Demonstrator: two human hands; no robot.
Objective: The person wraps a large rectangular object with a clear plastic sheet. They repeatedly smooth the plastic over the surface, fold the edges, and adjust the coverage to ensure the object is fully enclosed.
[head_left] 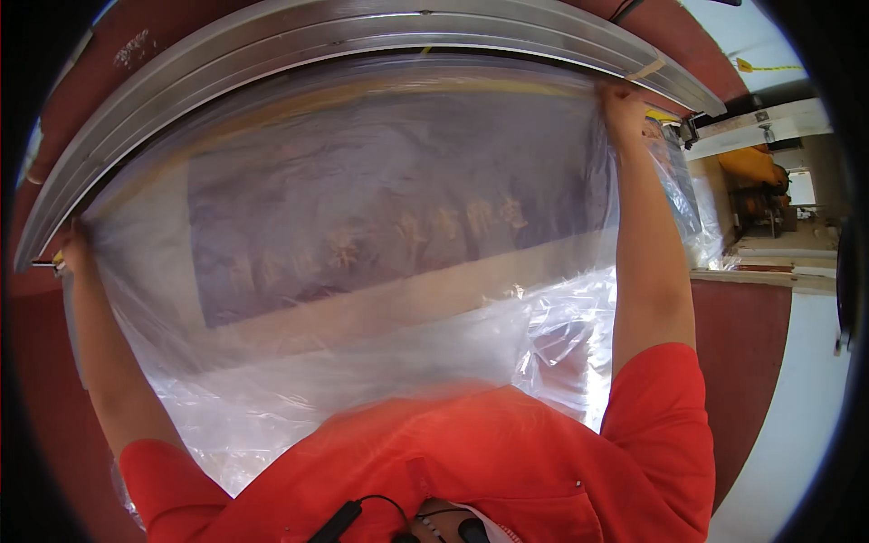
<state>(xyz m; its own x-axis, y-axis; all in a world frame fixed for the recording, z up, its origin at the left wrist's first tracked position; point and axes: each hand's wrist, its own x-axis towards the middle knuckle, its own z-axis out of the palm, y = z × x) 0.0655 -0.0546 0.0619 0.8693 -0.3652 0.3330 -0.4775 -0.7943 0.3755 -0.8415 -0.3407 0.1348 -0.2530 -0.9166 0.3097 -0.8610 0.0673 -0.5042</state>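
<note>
A large sheet of clear plastic film [362, 371] stretches between my two hands. Through it shows a flat pale panel with a dark rectangle [389, 181] bearing gold-coloured lettering. At the far left, my left hand [76, 249] is closed at the film's corner, close to the end of a long metal bar [362, 32]. My right hand [625, 113] grips the film's far edge at the right, near the bar's other end. Some fingertips of both hands are hidden. The film is taut along the bar and crumpled nearer to me.
The ribbed metal bar curves across the whole far side. A reddish-brown wall [738, 362] shows at the right. Past my right hand is a window-like opening with a white frame [769, 122], crumpled clear film [706, 235] and a yellow object [751, 167] beyond.
</note>
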